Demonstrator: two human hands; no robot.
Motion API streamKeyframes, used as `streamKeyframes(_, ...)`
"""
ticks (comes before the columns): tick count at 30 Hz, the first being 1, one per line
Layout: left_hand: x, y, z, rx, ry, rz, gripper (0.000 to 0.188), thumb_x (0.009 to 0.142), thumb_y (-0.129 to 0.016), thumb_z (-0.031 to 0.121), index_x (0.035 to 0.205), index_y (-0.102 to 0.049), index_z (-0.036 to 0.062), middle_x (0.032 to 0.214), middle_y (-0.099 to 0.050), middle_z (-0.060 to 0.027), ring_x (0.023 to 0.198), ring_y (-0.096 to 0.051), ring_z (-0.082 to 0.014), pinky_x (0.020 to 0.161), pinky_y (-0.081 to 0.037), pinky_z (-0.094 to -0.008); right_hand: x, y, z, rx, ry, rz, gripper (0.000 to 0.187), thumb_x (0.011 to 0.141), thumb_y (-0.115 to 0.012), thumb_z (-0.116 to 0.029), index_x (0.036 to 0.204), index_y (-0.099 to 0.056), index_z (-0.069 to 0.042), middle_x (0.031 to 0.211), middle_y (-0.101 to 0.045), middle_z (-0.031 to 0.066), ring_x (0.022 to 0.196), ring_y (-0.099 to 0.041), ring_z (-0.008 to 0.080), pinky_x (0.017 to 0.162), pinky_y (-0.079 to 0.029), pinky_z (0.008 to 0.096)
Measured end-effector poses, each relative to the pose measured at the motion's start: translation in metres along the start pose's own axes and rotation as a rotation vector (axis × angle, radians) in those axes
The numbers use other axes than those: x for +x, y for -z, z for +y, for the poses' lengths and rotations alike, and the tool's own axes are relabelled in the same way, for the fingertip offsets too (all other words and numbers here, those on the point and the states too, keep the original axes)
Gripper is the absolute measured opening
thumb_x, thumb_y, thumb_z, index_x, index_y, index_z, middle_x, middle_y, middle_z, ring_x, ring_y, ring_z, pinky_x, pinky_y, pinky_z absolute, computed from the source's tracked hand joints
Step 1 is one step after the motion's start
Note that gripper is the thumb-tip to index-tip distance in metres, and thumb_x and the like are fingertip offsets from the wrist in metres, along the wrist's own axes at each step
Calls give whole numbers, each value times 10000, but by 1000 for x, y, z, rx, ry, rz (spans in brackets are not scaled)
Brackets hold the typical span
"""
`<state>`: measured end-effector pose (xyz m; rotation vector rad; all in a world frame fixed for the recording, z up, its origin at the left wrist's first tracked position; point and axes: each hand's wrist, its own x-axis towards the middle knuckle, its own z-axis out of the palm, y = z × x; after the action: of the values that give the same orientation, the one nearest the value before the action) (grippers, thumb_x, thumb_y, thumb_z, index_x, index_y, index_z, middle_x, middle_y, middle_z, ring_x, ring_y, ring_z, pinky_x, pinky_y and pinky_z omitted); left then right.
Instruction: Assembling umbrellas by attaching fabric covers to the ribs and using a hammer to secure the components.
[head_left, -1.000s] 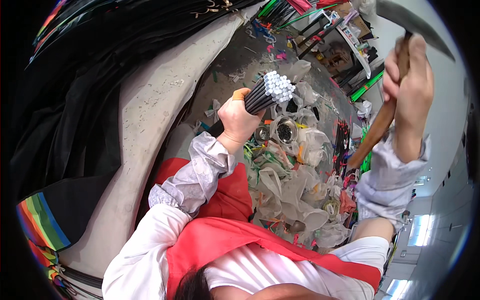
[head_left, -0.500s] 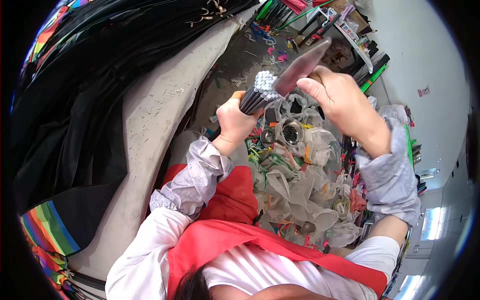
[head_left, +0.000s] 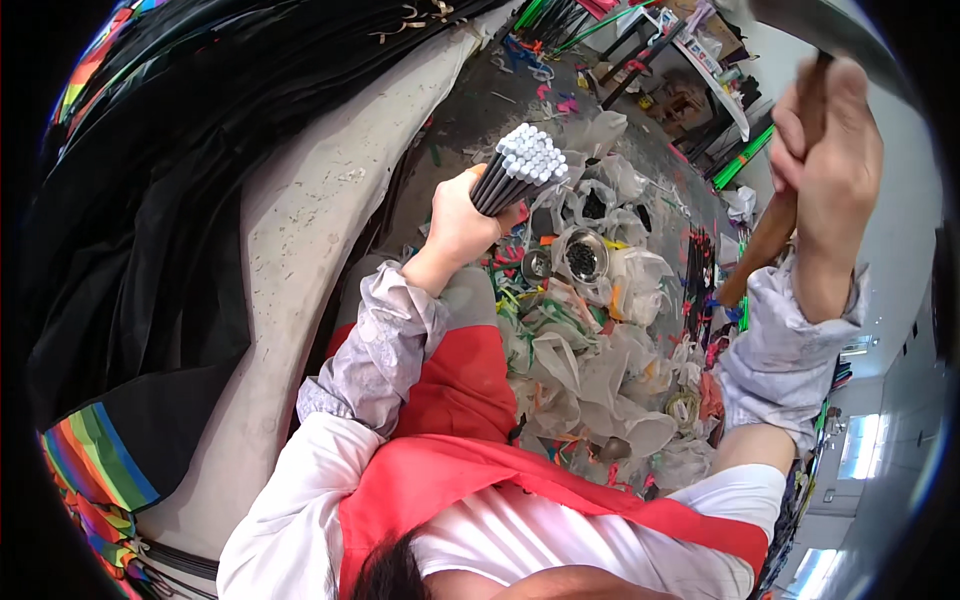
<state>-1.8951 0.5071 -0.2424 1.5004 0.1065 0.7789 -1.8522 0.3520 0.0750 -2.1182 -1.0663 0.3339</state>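
The left hand (head_left: 462,222) has its grip wrapped firmly around a bundle of dark rods (head_left: 492,192), pinching them together so that their white ends (head_left: 532,155) stand packed side by side above the fist, tilted up and to the right. The bundle is near the middle of the view, over the littered floor (head_left: 475,110) and well apart from the other hand.

The right hand (head_left: 838,180) is raised at the upper right, its grip curled around the wooden handle (head_left: 768,240) of a hammer-like tool. The tool's broad metal head (head_left: 835,28) sits above the fist, blurred, near the rim of the view; the handle slants down and left past the wrist — its lower end is beside the grey sleeve (head_left: 790,345).

Below the bundle, a round metal bowl (head_left: 604,264) holds small dark pieces (head_left: 581,259), with a smaller round container (head_left: 536,264) just beside it. Crumpled translucent plastic bags (head_left: 610,385) and coloured scraps spread around and below them.

On the left, a pale counter (head_left: 285,225) carries a heap of black fabric (head_left: 150,220) — one corner bears rainbow stripes (head_left: 112,455). A red apron (head_left: 455,385) covers the person's lap.
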Motion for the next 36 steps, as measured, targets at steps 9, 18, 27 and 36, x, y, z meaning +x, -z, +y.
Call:
streamKeyframes(9,6,12,-3,30,-84,42,238,639,-703,67,857,-630,10,706,-650,-96,551,-527,-212,558,-448,-305,6,4,7,-340,16,250,482,985,-458,-446,856,-605,-6,723,-650,129,591,-596,303,582,-450,361)
streamKeyframes(18,10,12,-12,85,-18,-47,220,640,-700,76,838,-627,15,700,-639,-92,566,-522,-210,568,-448,-307,25,-27,25,-485,261,97,451,986,-479,-442,833,-581,-30,640,-579,90,498,-510,233,490,-383,305)
streamKeyframes(27,15,10,-7,67,2,-85,227,637,-703,83,839,-624,17,694,-629,-79,571,-512,-200,576,-446,-299,31,-32,47,-773,287,-60,418,986,-460,-427,908,-618,-48,615,-525,35,492,-466,122,447,-358,262)
streamKeyframes(36,11,18,-2,60,36,-93,235,632,-714,74,838,-619,14,700,-630,-75,573,-510,-193,575,-443,-292,31,-57,76,-708,283,-4,479,1000,-449,-477,866,-637,-56,569,-503,34,439,-437,126,438,-324,256)
